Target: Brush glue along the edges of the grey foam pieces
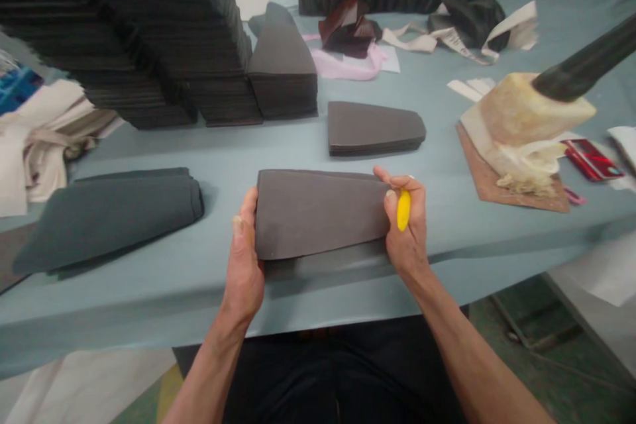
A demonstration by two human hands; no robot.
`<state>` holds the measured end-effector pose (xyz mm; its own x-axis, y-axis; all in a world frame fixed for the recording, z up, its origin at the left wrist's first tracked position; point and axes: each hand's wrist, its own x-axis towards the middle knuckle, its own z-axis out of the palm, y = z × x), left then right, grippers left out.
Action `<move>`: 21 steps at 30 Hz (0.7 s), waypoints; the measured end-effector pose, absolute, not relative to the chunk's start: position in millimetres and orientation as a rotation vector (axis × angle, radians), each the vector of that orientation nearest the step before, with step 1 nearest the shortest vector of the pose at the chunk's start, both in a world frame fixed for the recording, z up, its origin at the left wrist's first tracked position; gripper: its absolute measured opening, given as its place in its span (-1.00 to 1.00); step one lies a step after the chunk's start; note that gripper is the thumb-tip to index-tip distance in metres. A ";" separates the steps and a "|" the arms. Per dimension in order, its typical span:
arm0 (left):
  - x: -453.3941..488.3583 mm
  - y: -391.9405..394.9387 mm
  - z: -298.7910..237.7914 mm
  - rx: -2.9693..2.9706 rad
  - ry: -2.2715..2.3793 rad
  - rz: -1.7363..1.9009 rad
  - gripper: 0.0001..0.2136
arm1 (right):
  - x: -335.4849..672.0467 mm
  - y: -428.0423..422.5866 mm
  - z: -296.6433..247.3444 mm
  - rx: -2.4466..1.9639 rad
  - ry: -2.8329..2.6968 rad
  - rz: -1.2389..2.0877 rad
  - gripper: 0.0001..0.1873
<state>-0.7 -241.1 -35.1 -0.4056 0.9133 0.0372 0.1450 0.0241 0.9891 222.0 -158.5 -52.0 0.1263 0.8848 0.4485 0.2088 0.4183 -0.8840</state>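
Observation:
A tapered dark grey panel (322, 215) lies level just over the table's front part, between my two hands. My left hand (244, 271) grips its wide end, thumb upright against the edge and fingers partly hidden behind it. At the narrow end, my right hand (410, 238) pinches the panel's tip. That same hand also keeps a small yellow-handled object (403, 211) tucked in it; its working end is hidden. Beyond the panel sits a short stack of similar grey panels (375, 126). To the left lies a pile of dark green fabric pieces (109, 218).
Tall stacks of dark panels (163, 33) stand at the back left, beside a shorter stack (283, 89). On the right, a yellowed block with a dark handle (536, 106) rests on a brown board (477, 179). Fabric scraps (348, 63) lie at the back; a red object (591, 159) lies far right.

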 end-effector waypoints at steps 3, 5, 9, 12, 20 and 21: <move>0.8 -243.0 -34.5 0.985 1.581 1.484 -0.23 | 220.2 -158.4 -52.2 -1.091 -1.354 0.682 -0.73; 1.3 -244.8 -33.0 1.017 1.605 1.484 -0.28 | 219.2 -158.2 -52.3 -1.117 -1.323 0.690 -0.73; 1.6 -248.7 -30.3 1.138 1.684 1.457 -0.34 | 217.9 -157.6 -51.3 -1.183 -1.288 0.659 -0.70; 2.4 -250.0 -31.2 1.155 1.685 1.451 -0.35 | 217.1 -157.0 -49.0 -1.216 -1.299 0.615 -0.68; 6.3 -250.2 -33.9 1.145 1.688 1.448 -0.41 | 215.1 -154.9 -46.2 -1.254 -1.357 0.499 -0.69; 6.2 -250.5 -33.5 1.133 1.683 1.446 -0.40 | 214.9 -154.7 -46.4 -1.267 -1.344 0.505 -0.68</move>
<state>6.2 -250.5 -33.5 -0.4248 0.9029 0.0653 0.2005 0.0235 0.9794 214.9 -154.7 -46.4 0.2486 0.8691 0.4276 0.3729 0.3216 -0.8704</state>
